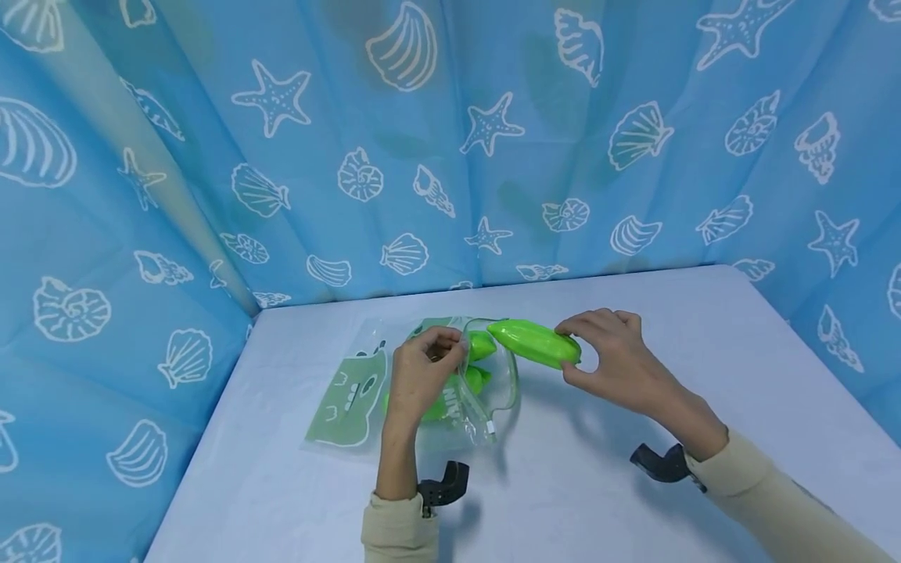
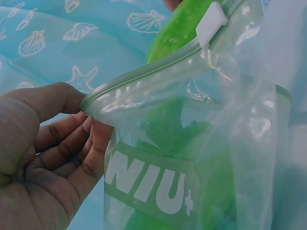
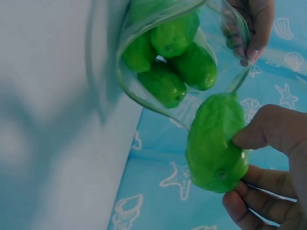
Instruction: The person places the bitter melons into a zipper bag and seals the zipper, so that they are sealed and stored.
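A clear zip bag (image 1: 348, 399) with a green animal-face print lies on the table, its mouth spread open to the right. My left hand (image 1: 415, 371) pinches the bag's zip rim between thumb and fingers, plain in the left wrist view. Thumb and fingertips of my right hand (image 1: 612, 360) grip a glossy, bumpy green bitter melon (image 1: 535, 342) at its blunt end. Its pointed tip is at the bag's mouth. Several more green melons (image 3: 163, 85) lie inside the bag, partly hidden by the plastic and left hand in the head view.
The bag stands on a white-covered table (image 1: 563, 500). Blue curtains (image 1: 436, 141) with white shell and starfish prints hang behind the table and along both sides. A white zip slider (image 2: 211, 25) sits on the bag's rim.
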The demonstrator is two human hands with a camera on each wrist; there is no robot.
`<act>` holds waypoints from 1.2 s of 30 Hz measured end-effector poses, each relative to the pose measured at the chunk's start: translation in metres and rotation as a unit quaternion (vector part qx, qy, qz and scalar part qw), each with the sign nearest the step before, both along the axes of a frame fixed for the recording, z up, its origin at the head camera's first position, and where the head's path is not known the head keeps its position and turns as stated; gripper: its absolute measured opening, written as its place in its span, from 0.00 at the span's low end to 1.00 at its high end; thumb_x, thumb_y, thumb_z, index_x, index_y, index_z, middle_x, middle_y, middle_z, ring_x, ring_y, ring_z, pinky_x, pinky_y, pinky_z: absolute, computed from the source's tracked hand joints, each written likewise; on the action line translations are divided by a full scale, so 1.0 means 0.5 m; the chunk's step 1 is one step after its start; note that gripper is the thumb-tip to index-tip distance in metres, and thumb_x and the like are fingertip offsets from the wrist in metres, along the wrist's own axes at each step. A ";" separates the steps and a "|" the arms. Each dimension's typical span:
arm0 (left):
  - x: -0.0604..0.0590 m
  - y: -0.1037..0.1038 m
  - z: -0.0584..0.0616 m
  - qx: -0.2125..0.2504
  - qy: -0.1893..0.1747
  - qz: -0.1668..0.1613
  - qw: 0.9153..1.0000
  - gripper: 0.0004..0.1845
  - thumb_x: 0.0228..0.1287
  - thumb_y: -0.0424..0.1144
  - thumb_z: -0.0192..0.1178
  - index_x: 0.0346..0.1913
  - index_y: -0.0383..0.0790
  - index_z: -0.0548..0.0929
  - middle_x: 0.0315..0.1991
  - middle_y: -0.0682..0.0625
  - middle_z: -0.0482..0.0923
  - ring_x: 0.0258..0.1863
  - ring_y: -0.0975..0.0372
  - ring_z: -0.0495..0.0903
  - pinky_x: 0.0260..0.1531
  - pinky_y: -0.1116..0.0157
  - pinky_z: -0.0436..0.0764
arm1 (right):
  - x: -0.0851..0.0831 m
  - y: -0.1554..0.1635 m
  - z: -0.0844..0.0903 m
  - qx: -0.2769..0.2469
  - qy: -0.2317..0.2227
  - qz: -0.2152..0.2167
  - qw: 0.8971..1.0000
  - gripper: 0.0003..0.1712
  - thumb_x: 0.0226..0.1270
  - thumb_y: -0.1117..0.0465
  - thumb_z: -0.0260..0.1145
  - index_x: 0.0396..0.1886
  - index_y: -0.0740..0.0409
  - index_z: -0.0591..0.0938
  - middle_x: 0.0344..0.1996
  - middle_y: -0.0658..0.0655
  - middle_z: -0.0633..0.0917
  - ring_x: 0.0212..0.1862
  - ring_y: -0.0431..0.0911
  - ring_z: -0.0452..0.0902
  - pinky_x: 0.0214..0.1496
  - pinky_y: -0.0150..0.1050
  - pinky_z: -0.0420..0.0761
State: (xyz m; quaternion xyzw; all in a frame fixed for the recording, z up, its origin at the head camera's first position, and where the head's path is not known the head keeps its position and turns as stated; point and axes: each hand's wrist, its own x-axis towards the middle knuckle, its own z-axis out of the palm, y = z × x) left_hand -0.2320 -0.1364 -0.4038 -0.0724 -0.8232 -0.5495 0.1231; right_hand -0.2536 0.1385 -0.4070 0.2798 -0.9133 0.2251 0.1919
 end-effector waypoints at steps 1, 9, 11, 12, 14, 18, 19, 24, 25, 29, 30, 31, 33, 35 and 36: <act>0.000 0.000 0.000 0.001 0.001 0.000 1.000 0.05 0.59 0.43 0.61 0.36 0.47 0.83 0.28 0.55 0.80 0.26 0.63 0.79 0.27 0.65 0.79 | -0.002 -0.003 0.003 0.007 0.003 0.001 1.000 0.22 0.45 0.54 0.70 0.44 0.51 0.81 0.43 0.48 0.79 0.49 0.44 0.68 0.51 0.55 0.55; -0.002 0.001 0.001 -0.002 0.004 0.001 1.000 0.05 0.59 0.44 0.62 0.36 0.47 0.83 0.29 0.55 0.80 0.27 0.64 0.79 0.27 0.65 0.79 | -0.017 -0.027 0.015 0.048 0.039 0.026 0.998 0.20 0.47 0.54 0.68 0.44 0.50 0.81 0.43 0.49 0.79 0.47 0.45 0.69 0.50 0.56 0.56; -0.003 0.003 0.002 0.000 0.006 -0.002 1.000 0.06 0.59 0.43 0.62 0.36 0.47 0.83 0.29 0.55 0.80 0.27 0.64 0.79 0.27 0.66 0.79 | -0.021 -0.033 0.017 0.050 0.053 0.036 0.997 0.20 0.47 0.54 0.67 0.44 0.50 0.81 0.42 0.49 0.79 0.47 0.45 0.69 0.49 0.55 0.56; -0.003 0.004 0.002 0.001 0.008 -0.005 1.000 0.06 0.59 0.43 0.62 0.37 0.46 0.83 0.29 0.54 0.80 0.27 0.64 0.79 0.27 0.66 0.79 | -0.022 -0.037 0.019 0.051 0.059 0.041 0.996 0.20 0.47 0.54 0.67 0.43 0.50 0.81 0.42 0.49 0.79 0.46 0.45 0.69 0.49 0.55 0.56; -0.004 0.005 0.002 0.005 0.011 -0.008 1.000 0.06 0.59 0.43 0.62 0.37 0.46 0.83 0.29 0.54 0.80 0.27 0.64 0.79 0.27 0.66 0.79 | -0.025 -0.044 0.024 0.052 0.069 0.051 0.995 0.20 0.48 0.54 0.67 0.44 0.51 0.81 0.42 0.50 0.79 0.46 0.45 0.69 0.48 0.56 0.57; -0.004 0.006 0.006 0.016 0.017 -0.011 1.000 0.06 0.59 0.42 0.61 0.37 0.46 0.83 0.29 0.53 0.80 0.26 0.63 0.79 0.27 0.65 0.79 | -0.031 -0.057 0.031 0.059 0.078 0.064 0.993 0.20 0.47 0.56 0.68 0.44 0.53 0.81 0.41 0.52 0.79 0.46 0.47 0.70 0.48 0.56 0.57; -0.004 0.005 0.008 0.016 0.017 -0.011 1.000 0.06 0.60 0.42 0.61 0.37 0.46 0.83 0.29 0.53 0.80 0.26 0.63 0.79 0.27 0.65 0.79 | -0.032 -0.061 0.032 0.060 0.076 0.066 0.993 0.20 0.47 0.55 0.68 0.44 0.54 0.81 0.42 0.52 0.79 0.46 0.47 0.70 0.49 0.57 0.57; -0.006 0.004 0.013 0.000 0.011 -0.009 1.000 0.06 0.60 0.43 0.61 0.36 0.47 0.83 0.28 0.55 0.80 0.26 0.64 0.79 0.26 0.64 0.79 | -0.031 -0.082 0.025 0.067 0.059 0.057 0.994 0.21 0.48 0.54 0.68 0.45 0.53 0.81 0.43 0.52 0.79 0.47 0.47 0.70 0.50 0.57 0.58; -0.006 0.004 0.012 -0.005 0.008 -0.006 1.000 0.06 0.60 0.44 0.61 0.36 0.47 0.83 0.28 0.55 0.80 0.26 0.64 0.79 0.27 0.64 0.79 | -0.030 -0.086 0.022 0.067 0.055 0.055 0.995 0.21 0.49 0.54 0.67 0.45 0.53 0.81 0.43 0.52 0.79 0.48 0.47 0.70 0.50 0.57 0.58; -0.006 0.006 0.006 -0.012 0.000 -0.001 1.000 0.06 0.59 0.44 0.61 0.36 0.47 0.83 0.29 0.55 0.80 0.26 0.64 0.78 0.27 0.65 0.78 | -0.028 -0.098 0.007 0.064 0.049 0.051 0.995 0.22 0.49 0.54 0.68 0.46 0.53 0.80 0.44 0.51 0.79 0.48 0.47 0.70 0.49 0.55 0.58; -0.005 0.006 0.005 -0.012 -0.003 -0.002 1.000 0.06 0.59 0.45 0.61 0.36 0.48 0.83 0.29 0.56 0.80 0.27 0.64 0.78 0.27 0.65 0.78 | -0.028 -0.100 0.004 0.060 0.049 0.051 0.996 0.22 0.49 0.54 0.68 0.46 0.53 0.80 0.44 0.51 0.79 0.48 0.47 0.70 0.49 0.55 0.58; -0.005 0.006 0.004 -0.011 -0.005 -0.002 1.000 0.06 0.59 0.45 0.61 0.36 0.48 0.83 0.29 0.55 0.80 0.27 0.63 0.78 0.27 0.65 0.78 | -0.028 -0.103 0.001 0.056 0.049 0.052 0.996 0.22 0.49 0.54 0.68 0.47 0.53 0.80 0.44 0.51 0.79 0.48 0.47 0.70 0.49 0.55 0.58; -0.004 0.007 0.001 -0.009 -0.007 -0.003 1.000 0.06 0.59 0.45 0.61 0.36 0.48 0.83 0.29 0.55 0.80 0.27 0.63 0.78 0.27 0.64 0.78 | -0.028 -0.108 -0.003 0.047 0.048 0.054 0.996 0.22 0.50 0.54 0.68 0.47 0.53 0.80 0.44 0.51 0.79 0.48 0.47 0.70 0.48 0.55 0.58; -0.004 0.008 -0.001 -0.007 -0.008 -0.007 1.000 0.06 0.59 0.45 0.61 0.37 0.48 0.83 0.29 0.55 0.80 0.27 0.63 0.78 0.27 0.65 0.79 | -0.028 -0.114 -0.005 0.038 0.045 0.057 0.997 0.21 0.51 0.54 0.67 0.47 0.53 0.80 0.44 0.50 0.79 0.48 0.47 0.70 0.49 0.55 0.58; -0.004 0.008 -0.001 -0.006 -0.007 -0.008 1.000 0.06 0.59 0.45 0.61 0.37 0.48 0.83 0.29 0.55 0.80 0.26 0.63 0.78 0.26 0.65 0.79 | -0.028 -0.117 -0.005 0.035 0.044 0.059 0.997 0.21 0.51 0.54 0.67 0.47 0.52 0.80 0.44 0.50 0.79 0.48 0.47 0.70 0.49 0.55 0.59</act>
